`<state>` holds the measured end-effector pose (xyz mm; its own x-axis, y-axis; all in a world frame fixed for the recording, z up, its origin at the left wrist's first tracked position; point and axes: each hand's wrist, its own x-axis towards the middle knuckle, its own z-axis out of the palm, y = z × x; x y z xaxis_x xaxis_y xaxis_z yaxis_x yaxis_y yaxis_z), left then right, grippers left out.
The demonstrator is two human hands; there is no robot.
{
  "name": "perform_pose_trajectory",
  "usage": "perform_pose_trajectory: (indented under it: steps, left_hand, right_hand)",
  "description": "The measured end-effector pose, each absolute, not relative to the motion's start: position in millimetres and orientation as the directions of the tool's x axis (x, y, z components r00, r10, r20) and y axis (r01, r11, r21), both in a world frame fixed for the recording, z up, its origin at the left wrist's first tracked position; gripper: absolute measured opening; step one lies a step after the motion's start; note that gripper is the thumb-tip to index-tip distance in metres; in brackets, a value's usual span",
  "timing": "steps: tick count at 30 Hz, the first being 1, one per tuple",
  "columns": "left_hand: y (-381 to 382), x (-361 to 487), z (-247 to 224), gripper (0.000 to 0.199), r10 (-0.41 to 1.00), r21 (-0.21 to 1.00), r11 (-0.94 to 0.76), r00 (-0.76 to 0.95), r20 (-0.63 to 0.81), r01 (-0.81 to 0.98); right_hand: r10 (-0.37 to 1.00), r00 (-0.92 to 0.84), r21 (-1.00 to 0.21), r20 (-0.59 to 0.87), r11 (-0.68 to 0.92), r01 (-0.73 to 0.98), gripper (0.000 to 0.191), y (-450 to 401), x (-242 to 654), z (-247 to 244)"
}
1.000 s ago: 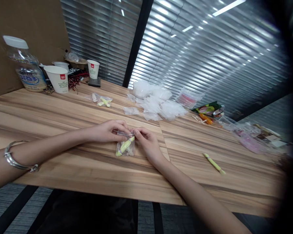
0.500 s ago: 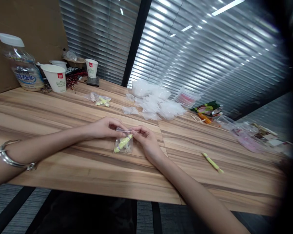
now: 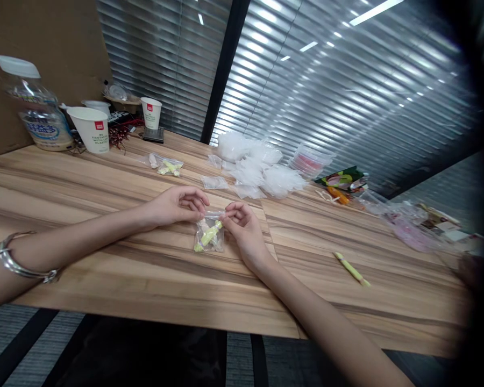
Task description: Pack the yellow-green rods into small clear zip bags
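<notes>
Between my two hands a small clear plastic bag [image 3: 218, 248] hangs just above the wooden table. Inside it lie a yellow-green strip-like bundle [image 3: 208, 236] and some pale pieces. My left hand [image 3: 183, 206] has its fingers curled, with thumb and fingertips at the bag's upper left corner. The right hand [image 3: 244, 228] pinches the upper right edge between thumb and fingers. To the right, a separate yellow-green stick-like bundle [image 3: 351, 270] lies on the table [image 3: 145, 285]. Farther back is another clear bag with yellow-green pieces [image 3: 170, 167].
A heap of clear empty bags [image 3: 252, 169] lies at the back middle. On the left stand a plastic bottle [image 3: 44, 115] and paper cups [image 3: 89, 131]. Orange item [image 3: 337, 195] and pink plastic packaging [image 3: 413, 234] are at the right. A blurred dark shape shows at the right edge.
The bag has moved slightly right, and more of its upper left part shows. My left hand's fingers have lifted and now sit farther from the bag's middle.
</notes>
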<state>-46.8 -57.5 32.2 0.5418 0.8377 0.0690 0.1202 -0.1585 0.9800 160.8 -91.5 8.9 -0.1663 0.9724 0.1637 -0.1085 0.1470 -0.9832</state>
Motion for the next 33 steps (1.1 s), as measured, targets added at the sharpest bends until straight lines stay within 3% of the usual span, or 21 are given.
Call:
perform_pose_trajectory:
  steps: [4, 9, 17, 25, 33]
  left_hand:
    - [-59, -46, 33, 0.042, 0.839, 0.986, -0.108, 0.544, 0.021, 0.129]
    - [-60, -45, 33, 0.034, 0.826, 0.977, -0.037, 0.556, -0.088, 0.210]
    - [-61, -46, 33, 0.029, 0.872, 0.980, -0.019, 0.483, -0.082, 0.199]
    - [-62, -44, 30, 0.019, 0.862, 0.918, -0.241, 0.504, 0.054, 0.314]
    - [-68, -41, 34, 0.029, 0.806, 0.925, -0.224, 0.592, 0.000, 0.306]
  right_hand:
    - [0.966, -0.144, -0.975, 0.214, 0.203, -0.089, 0.026, -93, 161, 10]
    - [0.965, -0.053, -0.966, 0.256, 0.255, -0.040, 0.025, -94, 161, 14]
    - [0.969, -0.121, -0.977, 0.214, 0.211, -0.040, 0.029, -97, 160, 12]
    - [0.953, -0.229, -0.980, 0.197, 0.198, -0.017, 0.031, -100, 158, 14]
    - [0.947, -0.206, -0.967, 0.248, 0.256, 0.013, 0.024, -103, 159, 16]
